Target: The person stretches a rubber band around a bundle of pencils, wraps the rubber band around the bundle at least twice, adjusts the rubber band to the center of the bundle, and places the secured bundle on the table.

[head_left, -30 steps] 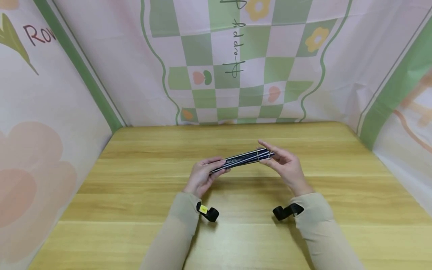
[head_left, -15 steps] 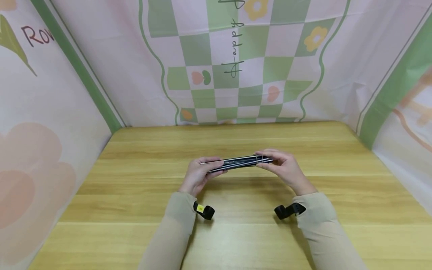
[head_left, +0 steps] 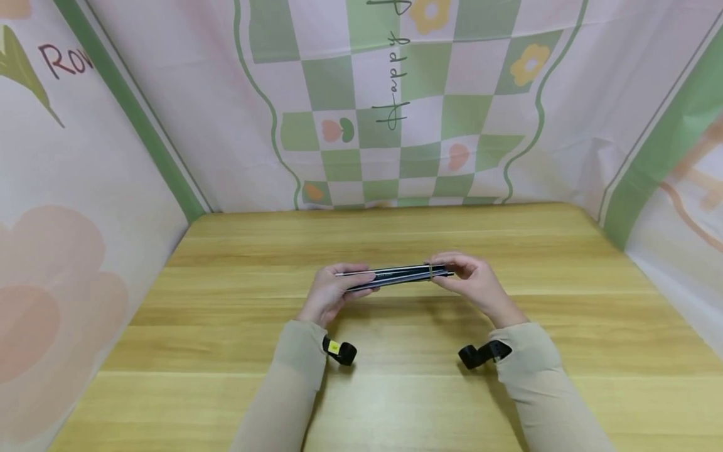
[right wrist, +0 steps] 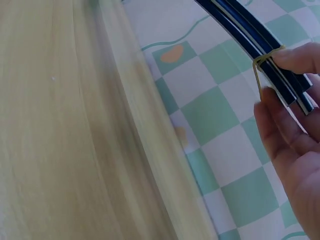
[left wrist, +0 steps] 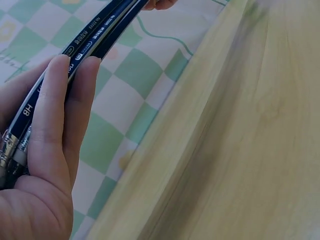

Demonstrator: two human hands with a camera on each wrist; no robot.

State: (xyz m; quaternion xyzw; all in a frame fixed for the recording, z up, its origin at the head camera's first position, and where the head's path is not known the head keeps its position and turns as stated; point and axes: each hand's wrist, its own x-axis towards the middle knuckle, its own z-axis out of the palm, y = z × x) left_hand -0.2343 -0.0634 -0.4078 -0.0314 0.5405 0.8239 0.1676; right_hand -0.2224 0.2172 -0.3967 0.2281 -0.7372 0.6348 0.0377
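A bundle of dark blue pencils (head_left: 398, 274) with pale stripes is held nearly level above the table. My left hand (head_left: 332, 290) grips its left end, thumb on one side and fingers on the other. In the left wrist view, "HB" is printed on one pencil (left wrist: 25, 114), and metal ferrules (left wrist: 8, 149) show at the near end. A thin tan rubber band (right wrist: 267, 56) wraps the other end, with one strand pulled away from the pencils towards the fingertips of my right hand (head_left: 477, 281). That hand's thumb (right wrist: 300, 57) presses on the band and pencils.
A wood-grain table (head_left: 395, 402) lies below both hands. Behind it hangs a checked green and white cloth (head_left: 381, 163), with printed cloth at both sides. A small black camera (head_left: 347, 353) sits on the left wrist, another camera (head_left: 470, 356) on the right.
The bundle's right end has come down, so the pencils lie more level. My right hand's raised index finger has bent in. The band's strands, spread near the tip before, now gather at one spot.
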